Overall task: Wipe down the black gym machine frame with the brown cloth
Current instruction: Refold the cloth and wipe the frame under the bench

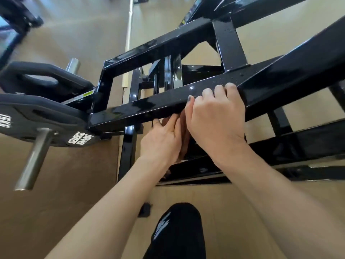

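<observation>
Most of the brown cloth [183,135] is hidden between the two hands, only a sliver showing under the black frame [280,81]. The left hand [162,141] has its fingertips tucked behind the bar toward twelve o'clock. The weight plate [37,120] is cut off at nine o'clock, its lettering blurred.

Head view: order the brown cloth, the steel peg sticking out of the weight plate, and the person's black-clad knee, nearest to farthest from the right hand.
From the right hand:
1. Brown cloth, just left of it, under the bar.
2. Black-clad knee, below, toward the camera.
3. Steel peg, far left, sticking out of the weight plate.
</observation>
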Demonstrator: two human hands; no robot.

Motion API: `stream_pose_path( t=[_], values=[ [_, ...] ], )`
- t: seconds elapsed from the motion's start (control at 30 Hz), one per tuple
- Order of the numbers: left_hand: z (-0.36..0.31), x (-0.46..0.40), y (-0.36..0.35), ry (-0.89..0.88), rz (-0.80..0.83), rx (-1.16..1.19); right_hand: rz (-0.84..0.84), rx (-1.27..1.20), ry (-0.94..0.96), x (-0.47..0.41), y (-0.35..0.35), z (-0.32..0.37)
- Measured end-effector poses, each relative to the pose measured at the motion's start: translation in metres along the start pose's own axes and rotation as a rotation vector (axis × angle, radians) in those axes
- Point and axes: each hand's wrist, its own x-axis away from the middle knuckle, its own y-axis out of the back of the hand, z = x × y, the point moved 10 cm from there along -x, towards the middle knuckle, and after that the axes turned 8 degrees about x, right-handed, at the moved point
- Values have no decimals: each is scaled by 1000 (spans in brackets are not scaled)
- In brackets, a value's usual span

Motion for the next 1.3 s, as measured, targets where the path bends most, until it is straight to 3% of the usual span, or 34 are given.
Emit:
stream_pose_path(
  t=[0.13,0.23,0.3,0.57,0.67,0.8,0.9,1.03,1.13,1.3],
  values=[
    [8,-1,-19,-25,-73,120,-150,7,-20,1,3,2],
    [7,9,-21,-3,-69,536,-226,3,-39,0,7,1],
    [5,14,-23,-33,-47,664,-262,10,-41,0,8,0],
    [41,7,-41,-192,68,726,-358,-7,-78,4,14,-3],
    [95,8,-60,-128,85,772,-348,-2,-75,4,15,-2],
    [155,12,-94,116,95,838,-351,6,-62,5,14,-1],
    [125,7,-78,108,51,876,-365,-3,-71,6,15,-2],
    [63,16,-54,-59,-16,892,-398,36,-79,7,18,-1],
    [62,22,-52,-131,-106,887,-394,30,-94,7,16,-2],
    [107,3,-61,68,-60,858,-406,12,-86,7,17,-2]
  ],
)
